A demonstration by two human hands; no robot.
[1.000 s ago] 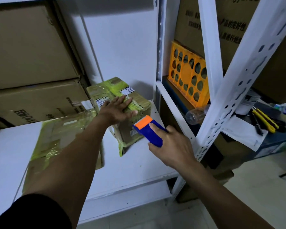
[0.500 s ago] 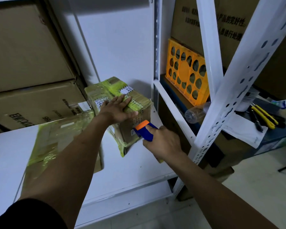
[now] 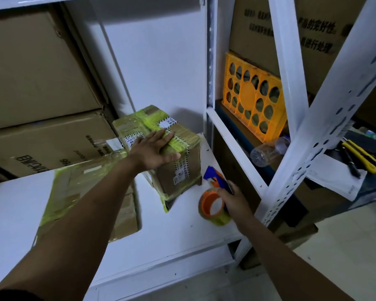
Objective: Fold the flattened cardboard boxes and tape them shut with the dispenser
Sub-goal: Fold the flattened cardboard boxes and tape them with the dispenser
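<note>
Small taped box (image 3: 180, 172): top partly covered by the left hand (image 3: 154, 148) lying flat on it; label print too small to read.
Flatter taped box (image 3: 74, 192): crossed and largely hidden by the left forearm; its near corner is lost beneath the arm.
Tape dispenser (image 3: 214, 181): handle hidden inside the right hand (image 3: 232, 200), whose fingers curl round it; only the blue tip and the roll show.
Stacked cartons (image 3: 41, 72): cut off by the left edge.
Printed carton (image 3: 313, 29): cut off by the top edge; barred by a shelf upright (image 3: 289, 83).
Orange crate (image 3: 254, 98): contents behind its holes cannot be made out.
Clear bottle (image 3: 267, 153): one end behind the shelf frame.
Yellow-handled tools (image 3: 360, 157): blurred; kind not determinable.
</note>
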